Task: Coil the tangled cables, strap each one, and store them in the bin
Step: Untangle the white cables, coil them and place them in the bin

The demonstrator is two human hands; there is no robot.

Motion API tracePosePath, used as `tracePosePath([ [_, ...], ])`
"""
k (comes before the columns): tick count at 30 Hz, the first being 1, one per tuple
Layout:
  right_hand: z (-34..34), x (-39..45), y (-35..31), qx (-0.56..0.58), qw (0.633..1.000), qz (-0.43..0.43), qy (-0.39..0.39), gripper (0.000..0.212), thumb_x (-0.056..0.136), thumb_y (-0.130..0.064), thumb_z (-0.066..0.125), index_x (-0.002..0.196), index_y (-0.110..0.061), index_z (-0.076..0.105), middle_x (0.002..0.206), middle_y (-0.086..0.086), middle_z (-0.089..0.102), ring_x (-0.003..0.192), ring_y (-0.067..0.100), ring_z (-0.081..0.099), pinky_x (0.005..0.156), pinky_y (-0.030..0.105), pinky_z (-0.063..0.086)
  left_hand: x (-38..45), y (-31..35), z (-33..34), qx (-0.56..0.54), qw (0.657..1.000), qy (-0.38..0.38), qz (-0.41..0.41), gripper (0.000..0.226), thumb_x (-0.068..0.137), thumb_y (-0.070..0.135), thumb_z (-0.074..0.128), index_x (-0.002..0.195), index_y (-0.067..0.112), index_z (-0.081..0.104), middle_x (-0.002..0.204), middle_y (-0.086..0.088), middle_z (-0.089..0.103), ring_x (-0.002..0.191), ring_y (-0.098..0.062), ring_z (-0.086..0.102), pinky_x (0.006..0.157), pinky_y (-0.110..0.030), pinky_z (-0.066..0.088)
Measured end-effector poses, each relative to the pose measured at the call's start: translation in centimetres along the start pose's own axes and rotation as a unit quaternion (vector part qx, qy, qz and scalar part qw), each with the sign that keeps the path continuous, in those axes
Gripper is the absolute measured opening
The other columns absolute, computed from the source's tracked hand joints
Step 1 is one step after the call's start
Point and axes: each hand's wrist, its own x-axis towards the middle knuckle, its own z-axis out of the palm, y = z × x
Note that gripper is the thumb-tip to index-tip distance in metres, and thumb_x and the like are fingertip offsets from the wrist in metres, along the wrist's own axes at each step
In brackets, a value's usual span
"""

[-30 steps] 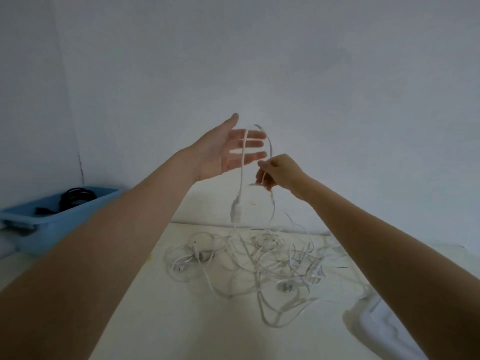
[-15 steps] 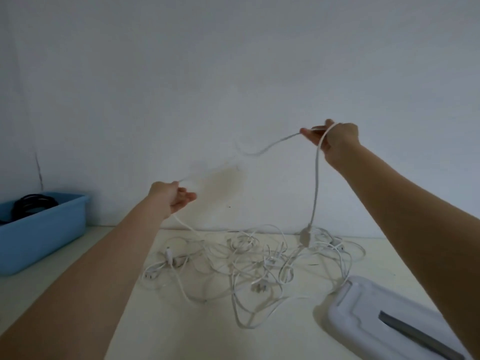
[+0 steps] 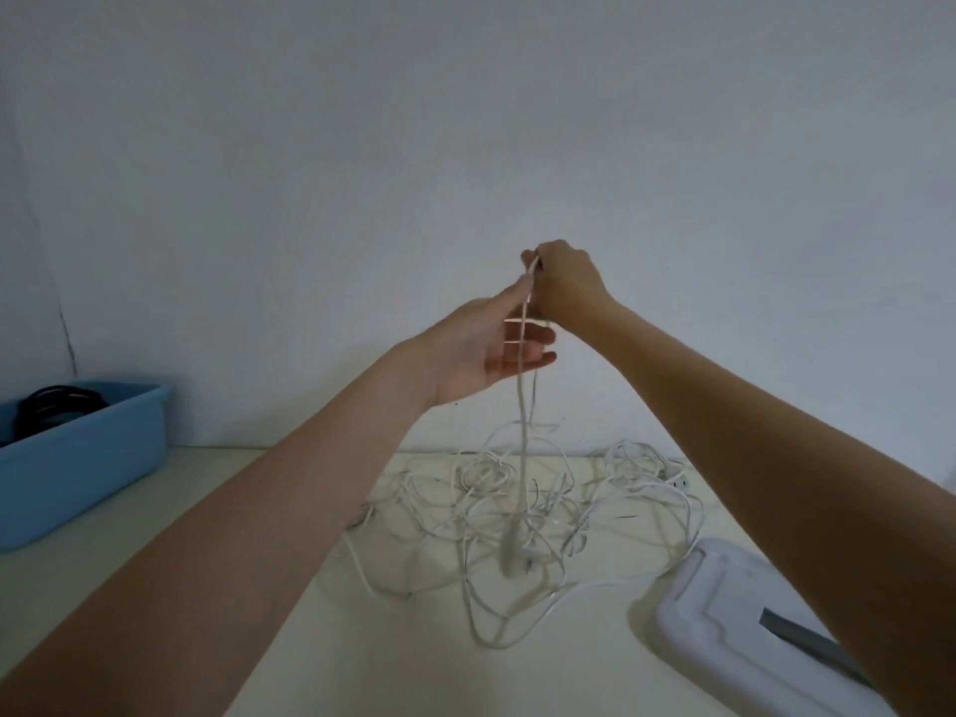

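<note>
A white cable [image 3: 521, 437] hangs in a doubled strand from my raised hands down to its plug [image 3: 509, 556], which dangles just above the table. My right hand [image 3: 561, 289] pinches the top of the strand. Just below it, my left hand [image 3: 489, 351] is held palm up with straight fingers, and the cable runs across them. Under the hands a tangle of thin white cables [image 3: 527, 514] is spread over the cream table [image 3: 372, 654]. The blue bin [image 3: 88, 458] stands at the far left with a coiled black cable [image 3: 49, 411] inside.
A white tray [image 3: 724, 628] lies at the right front of the table, with a grey strap [image 3: 807, 639] on it, partly hidden by my right forearm. A plain wall rises behind the table.
My hands, spread wide apart half a second ago, have come together in the middle. The left hand has opened under the right, and the cable now hangs doubled.
</note>
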Motion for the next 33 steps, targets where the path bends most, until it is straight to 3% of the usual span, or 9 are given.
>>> tracePosePath([
  [3,-1.1,0.1,1.7,0.289,0.944,0.158,0.034,0.024,0.097,-0.005,0.03,0.102,-0.018,0.05,0.063,0.005,0.043,0.049,0.017,0.046,0.044,0.026,0.048,-0.9,-1.1,-2.1,0.082,0.996,-0.003,-0.02,0.033,0.101,0.034,0.038,0.084,0.011,0.056,0.051,0.009,0.033,0.04,-0.003,0.025,0.039,-0.013,0.032],
  [5,-2.4,0.4,3.6,0.345,0.907,0.229,0.081,0.022,0.098,-0.008,0.03,0.105,-0.021,0.045,0.061,0.003,0.035,0.04,0.012,0.033,0.029,0.015,0.033,-1.6,-1.8,-3.5,0.104,0.994,0.001,-0.031,0.033,0.1,0.034,0.038,0.077,0.013,0.05,0.051,0.01,0.028,0.04,-0.002,0.021,0.036,-0.013,0.02],
  [10,-2.4,0.8,6.6,0.14,0.965,0.221,0.038,0.027,0.1,-0.016,0.031,0.077,-0.01,0.043,0.063,0.007,0.038,0.048,0.015,0.033,0.037,0.019,0.027,-2.1,-2.0,-3.6,0.071,0.997,-0.033,-0.024,0.03,0.098,0.033,0.039,0.076,0.017,0.049,0.049,0.012,0.029,0.037,0.0,0.019,0.036,-0.014,0.012],
  [13,-0.4,-1.0,6.6,-0.028,0.97,0.177,-0.162,0.028,0.099,-0.012,0.035,0.072,-0.007,0.043,0.06,0.008,0.041,0.046,0.016,0.034,0.042,0.02,0.027,-1.7,-1.1,-2.8,-0.039,0.998,-0.032,0.038,0.023,0.099,0.032,0.038,0.101,0.021,0.058,0.056,0.011,0.05,0.033,0.0,0.027,0.033,-0.011,0.014],
  [16,2.0,-3.2,5.6,-0.128,0.93,0.141,-0.314,0.029,0.1,-0.02,0.033,0.076,-0.009,0.046,0.059,0.005,0.043,0.045,0.014,0.032,0.041,0.02,0.027,-1.3,-0.6,-2.5,-0.094,0.994,-0.029,0.054,0.032,0.099,0.029,0.039,0.131,0.033,0.045,0.097,0.001,0.072,0.052,-0.004,0.059,0.032,-0.009,0.028],
  [20,4.4,-5.1,3.2,-0.11,0.911,0.053,-0.395,0.029,0.1,-0.022,0.034,0.076,-0.01,0.045,0.062,0.002,0.04,0.045,0.013,0.029,0.041,0.02,0.027,-0.3,-1.8,-2.7,-0.086,0.996,0.006,0.026,0.049,0.101,0.021,0.038,0.144,0.04,0.025,0.143,-0.01,0.043,0.103,-0.032,0.065,0.062,-0.023,0.058],
  [23,4.5,-5.8,1.5,-0.111,0.909,-0.058,-0.397,0.022,0.094,-0.014,0.047,0.073,-0.009,0.051,0.064,0.001,0.04,0.048,0.013,0.034,0.045,0.018,0.034,0.2,-3.1,-3.5,0.001,0.999,0.041,0.0,0.049,0.101,0.025,0.038,0.144,0.044,0.023,0.154,-0.004,0.024,0.114,-0.035,0.053,0.091,-0.035,0.047],
  [27,2.9,-5.9,1.5,-0.067,0.915,-0.135,-0.373,0.014,0.089,-0.016,0.061,0.088,-0.004,0.068,0.059,-0.002,0.046,0.05,0.011,0.044,0.052,0.016,0.04,0.0,-4.6,-4.9,0.106,0.993,0.029,-0.032,0.047,0.102,0.035,0.031,0.144,0.05,0.014,0.149,-0.002,0.029,0.101,-0.031,0.052,0.083,-0.038,0.043],
  [33,-0.8,-4.4,3.1,-0.027,0.941,-0.123,-0.313,0.008,0.085,-0.011,0.066,0.083,-0.005,0.069,0.06,-0.003,0.052,0.046,0.003,0.044,0.049,0.014,0.04,-0.5,-4.9,-8.2,0.264,0.959,0.077,-0.069,0.048,0.103,0.034,0.027,0.145,0.049,0.008,0.157,0.003,0.013,0.128,-0.036,0.042,0.109,-0.048,0.028],
])
